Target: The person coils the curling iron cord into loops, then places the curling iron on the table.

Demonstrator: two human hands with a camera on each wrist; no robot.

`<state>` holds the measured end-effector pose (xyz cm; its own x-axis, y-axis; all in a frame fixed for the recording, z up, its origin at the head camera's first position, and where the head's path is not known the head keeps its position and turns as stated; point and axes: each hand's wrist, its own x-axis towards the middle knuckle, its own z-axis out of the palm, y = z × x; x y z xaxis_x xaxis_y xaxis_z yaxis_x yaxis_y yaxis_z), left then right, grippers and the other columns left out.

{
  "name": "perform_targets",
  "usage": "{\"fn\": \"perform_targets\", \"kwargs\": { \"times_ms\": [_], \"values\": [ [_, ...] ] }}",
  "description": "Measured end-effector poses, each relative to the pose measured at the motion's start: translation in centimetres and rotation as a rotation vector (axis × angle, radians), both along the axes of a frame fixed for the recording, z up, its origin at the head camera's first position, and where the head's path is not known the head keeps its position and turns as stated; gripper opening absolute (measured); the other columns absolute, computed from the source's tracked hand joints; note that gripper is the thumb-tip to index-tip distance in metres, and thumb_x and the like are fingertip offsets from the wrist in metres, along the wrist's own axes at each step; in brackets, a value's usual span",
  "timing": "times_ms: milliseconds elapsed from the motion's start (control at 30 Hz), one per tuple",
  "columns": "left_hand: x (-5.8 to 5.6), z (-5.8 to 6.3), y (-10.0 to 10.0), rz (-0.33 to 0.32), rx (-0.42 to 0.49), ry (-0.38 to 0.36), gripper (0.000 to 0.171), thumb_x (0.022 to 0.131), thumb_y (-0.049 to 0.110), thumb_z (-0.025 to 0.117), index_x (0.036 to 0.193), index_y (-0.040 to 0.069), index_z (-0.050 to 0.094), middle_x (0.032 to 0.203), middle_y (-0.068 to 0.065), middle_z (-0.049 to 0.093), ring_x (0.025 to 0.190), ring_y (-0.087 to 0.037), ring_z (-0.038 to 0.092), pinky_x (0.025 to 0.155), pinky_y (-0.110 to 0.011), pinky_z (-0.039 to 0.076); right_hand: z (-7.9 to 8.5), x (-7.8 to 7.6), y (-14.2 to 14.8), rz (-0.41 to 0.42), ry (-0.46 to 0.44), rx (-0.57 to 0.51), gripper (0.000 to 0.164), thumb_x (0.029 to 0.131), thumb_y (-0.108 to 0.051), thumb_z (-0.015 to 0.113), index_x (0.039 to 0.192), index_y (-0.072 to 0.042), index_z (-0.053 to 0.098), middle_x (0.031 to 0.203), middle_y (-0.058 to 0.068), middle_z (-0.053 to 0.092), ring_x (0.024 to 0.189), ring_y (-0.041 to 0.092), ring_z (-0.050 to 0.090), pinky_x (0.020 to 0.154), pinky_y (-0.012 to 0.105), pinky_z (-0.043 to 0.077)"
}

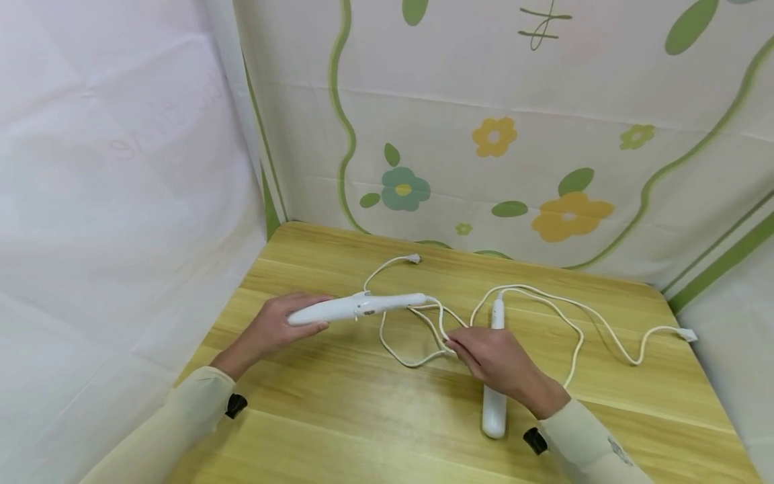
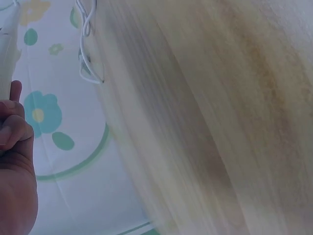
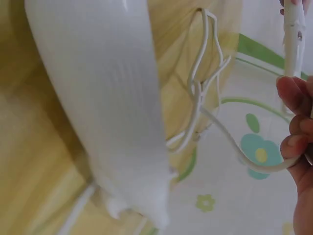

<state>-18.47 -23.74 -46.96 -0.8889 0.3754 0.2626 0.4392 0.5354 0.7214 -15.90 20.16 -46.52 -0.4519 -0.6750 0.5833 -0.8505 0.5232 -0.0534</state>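
Observation:
My left hand (image 1: 279, 326) grips the rounded wide end of a white hair straightener (image 1: 363, 306), which is raised over the table and points right. From its narrow end runs a white cord (image 1: 441, 319). My right hand (image 1: 498, 357) pinches this cord between thumb and fingers; the right wrist view shows the cord (image 3: 235, 143) running into the fingers (image 3: 296, 95). Below the right hand a second white hair straightener (image 1: 494, 411) lies on the table, its middle hidden by that hand. It fills much of the right wrist view, close to the camera.
The wooden table (image 1: 338, 417) meets a flower-printed cloth (image 1: 447, 161) at the back and a white cloth (image 1: 121, 235) at left. One plug (image 1: 414, 258) lies near the back edge, another plug (image 1: 688, 335) at the right edge. The second straightener's cord (image 1: 580, 306) loops across the right side.

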Motion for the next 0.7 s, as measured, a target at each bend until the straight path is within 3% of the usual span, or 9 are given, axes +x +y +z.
{"fn": "perform_targets", "kwargs": {
  "times_ms": [133,233,300,467,633,700],
  "values": [
    [0.1,0.2,0.8,-0.087,-0.072,0.095,0.045,0.091,0.024,0.09,0.134,0.021,0.079,0.121,-0.004,0.081,0.094,-0.012,0.07,0.077,-0.029,0.057,1.2,-0.2,-0.7,0.073,0.159,0.11,0.034,0.12,-0.029,0.044,0.102,-0.015,0.069,0.083,-0.008,0.07,0.067,0.008,0.064,0.056,0.026,0.053],
    [0.3,0.3,1.3,-0.183,-0.111,0.144,0.044,0.091,0.024,0.09,0.133,0.019,0.079,0.116,-0.003,0.081,0.092,-0.008,0.07,0.076,-0.029,0.058,2.1,-0.3,-1.1,0.113,0.178,0.144,0.037,0.12,-0.029,0.041,0.102,-0.015,0.069,0.083,-0.007,0.069,0.068,0.008,0.062,0.058,0.025,0.052],
    [0.4,0.4,1.5,-0.255,-0.106,0.136,0.044,0.09,0.022,0.09,0.132,0.018,0.079,0.113,-0.002,0.081,0.088,-0.007,0.068,0.073,-0.028,0.058,2.6,-0.4,-1.1,0.129,0.153,0.128,0.036,0.12,-0.03,0.042,0.103,-0.015,0.07,0.084,-0.008,0.067,0.069,0.007,0.061,0.06,0.024,0.053],
    [0.8,0.5,1.7,-0.37,-0.014,-0.003,0.041,0.09,0.02,0.09,0.13,0.017,0.081,0.115,-0.003,0.082,0.087,-0.005,0.068,0.072,-0.028,0.058,3.4,-0.8,-1.3,0.168,0.028,0.052,0.031,0.118,-0.032,0.047,0.106,-0.015,0.07,0.086,-0.009,0.067,0.074,0.003,0.06,0.066,0.02,0.053],
    [1.2,0.5,1.9,-0.391,0.083,-0.162,0.04,0.091,0.016,0.089,0.13,0.015,0.081,0.12,-0.008,0.081,0.086,-0.009,0.069,0.071,-0.03,0.059,3.4,-1.1,-0.7,0.174,-0.09,0.007,0.034,0.118,-0.034,0.045,0.105,-0.016,0.072,0.087,-0.011,0.068,0.077,0.001,0.059,0.07,0.02,0.052],
    [1.4,0.5,2.1,-0.384,0.129,-0.223,0.04,0.092,0.013,0.087,0.131,0.013,0.08,0.122,-0.011,0.081,0.086,-0.011,0.068,0.07,-0.031,0.059,3.2,-1.1,-0.5,0.151,-0.126,-0.006,0.026,0.117,-0.029,0.052,0.105,-0.017,0.072,0.087,-0.011,0.069,0.077,0.001,0.062,0.072,0.023,0.054]
  ]
}}
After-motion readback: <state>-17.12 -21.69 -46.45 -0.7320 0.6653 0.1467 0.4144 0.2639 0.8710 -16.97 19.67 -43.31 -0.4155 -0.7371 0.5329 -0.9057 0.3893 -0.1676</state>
